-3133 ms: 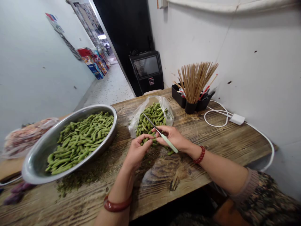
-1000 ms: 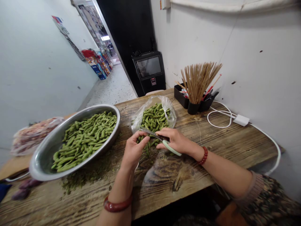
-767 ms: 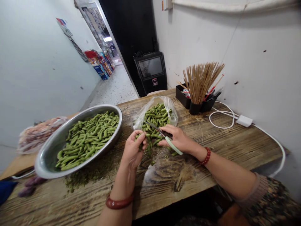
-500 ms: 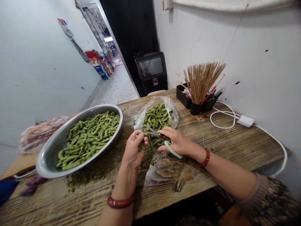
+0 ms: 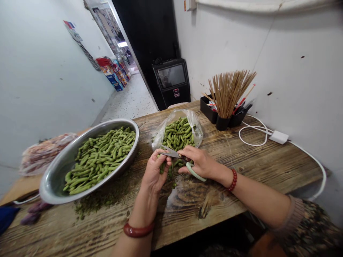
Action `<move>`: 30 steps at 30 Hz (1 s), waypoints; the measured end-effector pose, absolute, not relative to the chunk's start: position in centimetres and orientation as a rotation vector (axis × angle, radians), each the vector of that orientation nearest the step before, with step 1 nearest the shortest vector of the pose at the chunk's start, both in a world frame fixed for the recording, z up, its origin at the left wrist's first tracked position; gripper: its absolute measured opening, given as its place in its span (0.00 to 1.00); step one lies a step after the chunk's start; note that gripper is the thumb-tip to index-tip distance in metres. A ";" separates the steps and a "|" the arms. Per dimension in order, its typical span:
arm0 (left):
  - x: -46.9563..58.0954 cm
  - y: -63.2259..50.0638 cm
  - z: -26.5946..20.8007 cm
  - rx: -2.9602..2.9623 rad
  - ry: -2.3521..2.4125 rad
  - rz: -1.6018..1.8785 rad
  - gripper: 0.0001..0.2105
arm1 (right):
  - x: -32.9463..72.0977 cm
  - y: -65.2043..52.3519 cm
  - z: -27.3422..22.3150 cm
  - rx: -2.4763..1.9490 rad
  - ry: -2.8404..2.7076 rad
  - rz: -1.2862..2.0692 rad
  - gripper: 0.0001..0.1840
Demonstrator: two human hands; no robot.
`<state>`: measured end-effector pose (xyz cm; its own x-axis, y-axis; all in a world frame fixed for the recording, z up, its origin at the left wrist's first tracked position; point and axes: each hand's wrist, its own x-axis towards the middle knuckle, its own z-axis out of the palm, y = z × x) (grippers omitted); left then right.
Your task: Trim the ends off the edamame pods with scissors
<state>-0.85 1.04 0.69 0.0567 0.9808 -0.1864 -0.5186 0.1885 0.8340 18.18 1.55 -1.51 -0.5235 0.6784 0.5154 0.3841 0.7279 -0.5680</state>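
My left hand [image 5: 155, 169] pinches a green soybean pod [image 5: 162, 167], which the fingers partly cover. Scissors [image 5: 171, 153] with pale green handles are gripped in my right hand [image 5: 199, 161]; their blades are slightly apart and reach to the left fingertips. Just beyond both hands, a clear plastic bag [image 5: 198, 132] lies open, full of green pods [image 5: 178, 132]. To the left, a large metal basin [image 5: 49, 184] holds a heap of pods [image 5: 105, 153]. Small green trimmings [image 5: 99, 200] are scattered on the wooden table [image 5: 184, 214] beside the basin.
A black holder [image 5: 223, 123] with many thin wooden sticks [image 5: 230, 92] stands at the back right, near a white cable and adapter [image 5: 278, 137]. Behind the basin lies a filled plastic bag [image 5: 45, 151]. A black speaker-like box [image 5: 172, 80] stands beyond the table.
The scissor blades have come closer together near the left fingertips. The left hand has shifted slightly, and the view has moved a little.
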 end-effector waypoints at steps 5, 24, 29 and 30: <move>-0.9 1.0 0.6 0.679 0.861 1.268 0.10 | 18.1 1.6 -1.7 -0.800 -2.163 0.500 0.24; -1.9 1.8 0.1 1.512 1.480 0.932 0.06 | 18.3 2.4 -2.0 -0.885 -1.917 0.577 0.23; -2.0 2.0 -0.7 2.082 1.819 0.503 0.08 | 18.3 2.3 -1.7 -0.899 -1.935 0.571 0.21; -2.1 2.0 -0.8 2.114 1.870 0.422 0.09 | 18.3 2.3 -1.6 -0.900 -1.938 0.569 0.21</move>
<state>-2.07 2.03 -0.80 0.1159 0.9929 0.0284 0.9091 -0.1176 0.3997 18.32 2.29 -1.59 -0.3327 0.7762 0.5355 0.3631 0.6296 -0.6869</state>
